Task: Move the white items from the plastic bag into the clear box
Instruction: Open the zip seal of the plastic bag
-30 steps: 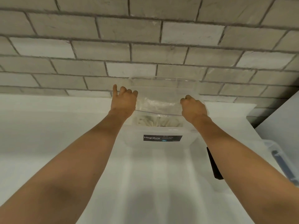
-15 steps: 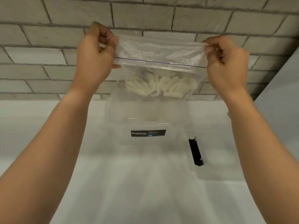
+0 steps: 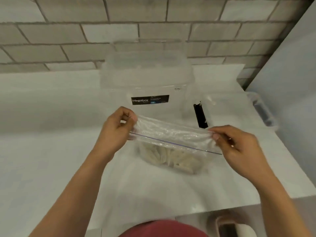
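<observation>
The plastic bag [image 3: 172, 137] is thin, clear and crinkled, with a fine blue zip line running below its mouth. Soft, off-white, fabric-like lumps, the white items [image 3: 169, 158], bunch together in its bulging bottom. The left hand [image 3: 114, 132] pinches the left top corner of the bag between thumb and curled fingers. The right hand [image 3: 237, 147] pinches the right top corner the same way, so the mouth is stretched taut between the two hands, which are well apart. Whether the bag's bottom touches the table [image 3: 51, 134] cannot be told.

Behind the bag stands the clear box [image 3: 147, 79], a glossy, see-through tub with rounded corners and a black label [image 3: 150, 99] reading "Megabox" on its near wall. Just beside it on the right lies a clear lid [image 3: 227, 108] with a black clip [image 3: 200, 115] at its near-left edge.

The table is smooth, white and slightly shiny. Behind it rises a wall [image 3: 85, 31] of pale grey bricks with dark mortar lines, and a plain pale panel [image 3: 290, 82] closes the right side. A red garment [image 3: 162, 228] shows at the bottom edge.

Half a second ago the bag was held high in front of the bricks, above the box. Now it is lower and nearer the person, in front of the box's label, gripped by the same corners.
</observation>
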A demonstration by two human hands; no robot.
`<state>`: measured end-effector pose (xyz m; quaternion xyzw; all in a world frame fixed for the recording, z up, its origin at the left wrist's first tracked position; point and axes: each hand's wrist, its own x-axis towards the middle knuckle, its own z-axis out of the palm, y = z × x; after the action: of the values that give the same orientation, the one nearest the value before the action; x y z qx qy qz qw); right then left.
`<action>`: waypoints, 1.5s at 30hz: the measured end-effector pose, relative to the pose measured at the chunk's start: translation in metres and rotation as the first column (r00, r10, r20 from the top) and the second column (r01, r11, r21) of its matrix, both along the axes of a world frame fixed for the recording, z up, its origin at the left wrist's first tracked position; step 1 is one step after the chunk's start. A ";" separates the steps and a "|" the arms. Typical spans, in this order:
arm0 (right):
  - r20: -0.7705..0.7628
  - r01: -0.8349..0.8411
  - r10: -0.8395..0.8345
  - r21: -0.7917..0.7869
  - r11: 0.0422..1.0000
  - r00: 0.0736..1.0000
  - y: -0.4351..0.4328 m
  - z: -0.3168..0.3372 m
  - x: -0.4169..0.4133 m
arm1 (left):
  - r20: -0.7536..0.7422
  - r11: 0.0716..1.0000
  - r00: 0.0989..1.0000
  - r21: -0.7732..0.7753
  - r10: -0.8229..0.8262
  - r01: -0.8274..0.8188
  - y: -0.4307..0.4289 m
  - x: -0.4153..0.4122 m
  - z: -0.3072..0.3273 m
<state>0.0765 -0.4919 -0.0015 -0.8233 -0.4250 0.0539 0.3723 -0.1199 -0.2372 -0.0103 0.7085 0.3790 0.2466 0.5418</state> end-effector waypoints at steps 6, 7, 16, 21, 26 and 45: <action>-0.057 -0.150 0.139 -0.319 0.936 0.989 -0.015 -0.004 -0.006 | -0.040 1.000 0.999 -0.026 -0.007 0.006 -0.001 0.004 -0.017; -0.019 -0.136 0.137 -0.295 0.946 0.990 -0.011 0.001 -0.007 | -0.028 1.000 0.999 -0.020 -0.016 0.015 0.002 0.007 -0.013; 0.046 -0.202 0.210 -0.150 0.968 0.977 0.085 -0.009 -0.036 | 0.278 0.972 0.957 -0.236 0.084 -0.017 -0.002 0.040 0.022; -0.007 -0.015 0.015 0.018 1.000 1.000 0.094 -0.022 -0.047 | 0.329 0.948 0.907 -0.262 0.263 -0.180 -0.033 0.019 0.010; 0.003 -0.070 0.070 0.001 0.998 0.998 0.088 -0.027 -0.070 | 0.246 0.877 0.959 -0.481 0.143 -0.007 -0.038 0.015 0.005; -0.565 -0.170 0.291 0.258 0.951 0.772 0.103 0.041 -0.011 | 0.221 0.912 0.969 -0.364 -0.112 0.189 -0.039 0.058 0.040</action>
<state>0.0654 -0.3893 0.0393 -0.6658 -0.3873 0.3143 0.5549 -0.0619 -0.2761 0.0300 0.5889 0.3087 0.1937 0.7214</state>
